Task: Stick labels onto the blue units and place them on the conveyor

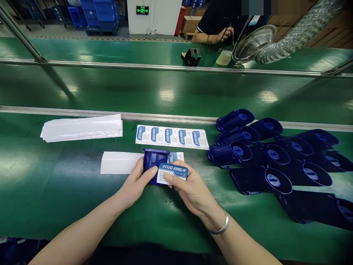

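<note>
My left hand (140, 177) grips a dark blue plastic housing (153, 158) by its left side, thumb across the front. Between the thumb and fingers of my right hand (190, 187) is a blue and white label (173, 170) printed "DC52Q-5000L/H". The label lies over the housing's lower right front; whether it touches the surface I cannot tell. Behind the housing, a label strip (117, 162) rests on the table, blank on its left, with a printed label (178, 156) at its right end. Farther back lies a sheet of several printed labels (172, 137).
Several blue housings (273, 179) lie on their sides at the right. A stack of white strips (82, 129) sits at the back left of the green table (68, 198). Beyond a metal rail (154, 66), a co-worker's hand (226, 35) is near a flexible duct (298, 35) and a black part (193, 57).
</note>
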The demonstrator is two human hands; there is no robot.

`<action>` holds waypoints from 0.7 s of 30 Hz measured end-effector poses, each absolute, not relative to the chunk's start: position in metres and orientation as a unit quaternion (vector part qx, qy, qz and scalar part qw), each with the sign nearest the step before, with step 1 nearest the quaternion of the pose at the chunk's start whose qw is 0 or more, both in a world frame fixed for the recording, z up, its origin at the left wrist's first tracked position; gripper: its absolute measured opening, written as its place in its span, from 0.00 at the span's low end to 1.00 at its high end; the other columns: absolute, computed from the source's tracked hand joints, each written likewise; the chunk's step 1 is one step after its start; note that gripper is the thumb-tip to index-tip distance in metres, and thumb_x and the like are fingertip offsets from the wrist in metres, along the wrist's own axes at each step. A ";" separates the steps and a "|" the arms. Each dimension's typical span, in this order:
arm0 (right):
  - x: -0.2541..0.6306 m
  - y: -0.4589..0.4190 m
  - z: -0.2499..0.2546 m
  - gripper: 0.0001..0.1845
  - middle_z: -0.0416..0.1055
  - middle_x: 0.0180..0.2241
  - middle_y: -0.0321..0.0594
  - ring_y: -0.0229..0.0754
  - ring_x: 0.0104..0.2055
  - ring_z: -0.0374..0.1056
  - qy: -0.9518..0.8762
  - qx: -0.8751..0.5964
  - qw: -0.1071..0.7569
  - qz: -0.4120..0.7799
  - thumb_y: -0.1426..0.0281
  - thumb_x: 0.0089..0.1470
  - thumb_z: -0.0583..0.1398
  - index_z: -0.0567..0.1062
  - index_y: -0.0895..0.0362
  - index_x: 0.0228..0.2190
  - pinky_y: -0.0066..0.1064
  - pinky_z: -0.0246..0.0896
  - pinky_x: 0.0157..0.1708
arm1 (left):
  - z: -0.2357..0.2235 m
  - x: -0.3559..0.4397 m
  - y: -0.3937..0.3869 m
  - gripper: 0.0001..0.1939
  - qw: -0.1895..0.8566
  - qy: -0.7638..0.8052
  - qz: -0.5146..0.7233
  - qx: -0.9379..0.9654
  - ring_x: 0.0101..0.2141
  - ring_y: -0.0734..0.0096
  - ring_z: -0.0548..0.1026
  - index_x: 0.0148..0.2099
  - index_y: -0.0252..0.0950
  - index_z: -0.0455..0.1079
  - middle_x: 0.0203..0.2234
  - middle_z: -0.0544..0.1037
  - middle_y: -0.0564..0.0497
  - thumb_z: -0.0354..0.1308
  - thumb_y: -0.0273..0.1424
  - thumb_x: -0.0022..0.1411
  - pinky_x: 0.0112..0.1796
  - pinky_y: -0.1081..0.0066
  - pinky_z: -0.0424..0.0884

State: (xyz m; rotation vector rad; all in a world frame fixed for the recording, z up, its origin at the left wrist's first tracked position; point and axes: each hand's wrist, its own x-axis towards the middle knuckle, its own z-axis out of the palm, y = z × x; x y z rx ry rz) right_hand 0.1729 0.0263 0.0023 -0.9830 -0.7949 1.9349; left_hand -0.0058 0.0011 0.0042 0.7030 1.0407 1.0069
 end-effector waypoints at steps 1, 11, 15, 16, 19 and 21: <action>0.173 0.026 0.002 0.20 0.69 0.29 0.33 0.35 0.30 0.61 -0.315 -0.387 0.403 0.767 0.64 0.45 0.78 0.73 0.57 0.29 0.25 0.58 0.30 | 0.004 -0.006 0.001 0.26 0.693 0.468 0.448 0.317 0.63 0.53 0.65 0.66 0.45 0.63 0.64 0.68 0.48 0.59 0.41 0.68 0.63 0.57 0.60; 0.173 0.026 0.004 0.21 0.69 0.26 0.32 0.36 0.28 0.61 -0.322 -0.394 0.399 0.763 0.62 0.43 0.78 0.73 0.56 0.28 0.27 0.59 0.30 | 0.008 -0.005 0.001 0.26 0.692 0.472 0.450 0.308 0.63 0.51 0.65 0.65 0.44 0.64 0.62 0.71 0.47 0.61 0.41 0.67 0.63 0.55 0.60; 0.173 0.026 0.003 0.21 0.68 0.25 0.31 0.36 0.27 0.60 -0.326 -0.394 0.399 0.761 0.61 0.44 0.78 0.73 0.56 0.28 0.28 0.58 0.30 | 0.008 -0.005 0.001 0.26 0.693 0.469 0.447 0.316 0.63 0.50 0.66 0.65 0.44 0.64 0.62 0.71 0.46 0.60 0.41 0.68 0.63 0.54 0.60; 0.173 0.026 0.002 0.21 0.68 0.25 0.31 0.36 0.27 0.59 -0.327 -0.394 0.399 0.761 0.62 0.44 0.78 0.72 0.56 0.27 0.27 0.57 0.30 | 0.008 -0.005 0.001 0.26 0.693 0.470 0.445 0.319 0.63 0.50 0.65 0.66 0.44 0.64 0.62 0.71 0.47 0.59 0.42 0.68 0.63 0.53 0.60; 0.173 0.026 0.002 0.21 0.68 0.25 0.31 0.35 0.27 0.59 -0.326 -0.391 0.401 0.762 0.62 0.45 0.78 0.72 0.56 0.27 0.27 0.55 0.29 | 0.007 -0.006 0.000 0.27 0.691 0.471 0.441 0.326 0.64 0.51 0.65 0.66 0.45 0.62 0.63 0.69 0.47 0.58 0.42 0.69 0.64 0.54 0.59; 0.173 0.027 0.002 0.21 0.68 0.25 0.31 0.35 0.27 0.59 -0.324 -0.387 0.401 0.764 0.63 0.46 0.77 0.72 0.56 0.28 0.26 0.55 0.29 | 0.005 -0.007 0.000 0.27 0.691 0.471 0.440 0.328 0.64 0.51 0.64 0.67 0.45 0.62 0.64 0.68 0.47 0.58 0.42 0.69 0.64 0.54 0.59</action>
